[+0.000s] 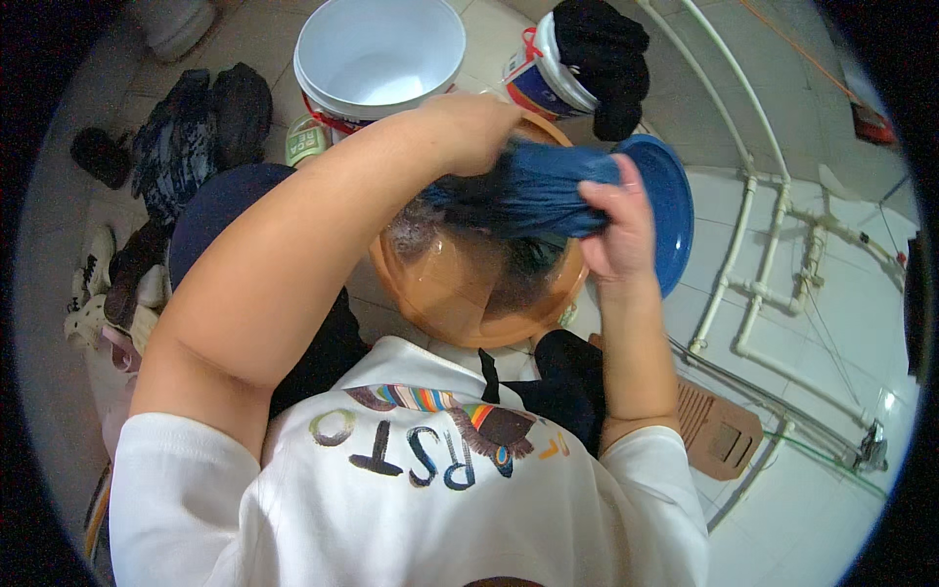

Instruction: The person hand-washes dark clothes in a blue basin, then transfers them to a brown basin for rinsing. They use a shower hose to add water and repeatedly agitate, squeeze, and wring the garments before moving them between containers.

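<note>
Left hand (486,132) and right hand (623,220) grip blue cloth (553,191) over an orange basin (437,328) (water (440,284) inside) on floor tiles (485,29).

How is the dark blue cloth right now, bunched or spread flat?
Bunched: the dark blue cloth is gathered in creased folds between the left hand and the right hand, over the orange basin.
</note>
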Demonstrator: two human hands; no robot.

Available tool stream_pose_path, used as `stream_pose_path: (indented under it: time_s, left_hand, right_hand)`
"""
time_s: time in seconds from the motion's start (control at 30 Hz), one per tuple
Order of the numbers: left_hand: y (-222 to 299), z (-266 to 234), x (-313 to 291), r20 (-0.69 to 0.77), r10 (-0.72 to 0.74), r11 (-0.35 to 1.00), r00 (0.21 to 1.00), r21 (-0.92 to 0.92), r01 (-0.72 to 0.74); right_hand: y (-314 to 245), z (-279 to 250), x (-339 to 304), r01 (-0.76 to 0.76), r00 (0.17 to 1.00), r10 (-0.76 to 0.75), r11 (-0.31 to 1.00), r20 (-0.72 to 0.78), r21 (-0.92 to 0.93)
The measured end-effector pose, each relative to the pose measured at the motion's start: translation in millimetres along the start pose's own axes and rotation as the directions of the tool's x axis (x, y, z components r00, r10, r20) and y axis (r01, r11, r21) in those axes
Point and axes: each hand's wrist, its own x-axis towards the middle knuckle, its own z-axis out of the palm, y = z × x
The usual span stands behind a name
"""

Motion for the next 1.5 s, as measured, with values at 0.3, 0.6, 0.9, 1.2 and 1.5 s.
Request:
stream_pose_path:
  time_s: [0.3, 0.6, 0.9, 1.2, 1.5]
  left_hand:
    - [13, 27, 19, -0.271, 0.229, 0.716, 0.935, -0.603, -0.350]
    - [68, 1, -8, -0.208, -0.299, -0.172, 0.931, -0.948, -0.267]
    - [85, 52, -8, -0.520, 0.185, 0.250, 0.834, -0.796, -0.552]
    - [81, 32, -12, -0.171, -0.168, -0.239, 0.971, -0.948, -0.208]
    - [58, 29, 14, 0.152, -0.162, -0.488, 0.975, -0.871, 0.055]
  right_hand:
    - [-89, 29, -59, 0.155, 0.918, -0.301, 0.872, 0.258, 0.465]
    - [4, -81, -60, 0.143, 0.963, -0.117, 0.985, -0.242, 0.095]
    - [81, -49, -25, 0.004, 0.998, 0.011, 0.964, -0.056, 0.265]
    - [61, -62, 3, 0.223, 0.971, -0.240, 0.882, -0.011, 0.415]
    - [19, -23, -14, 0.485, 0.822, -0.565, 0.762, -0.075, -0.429]
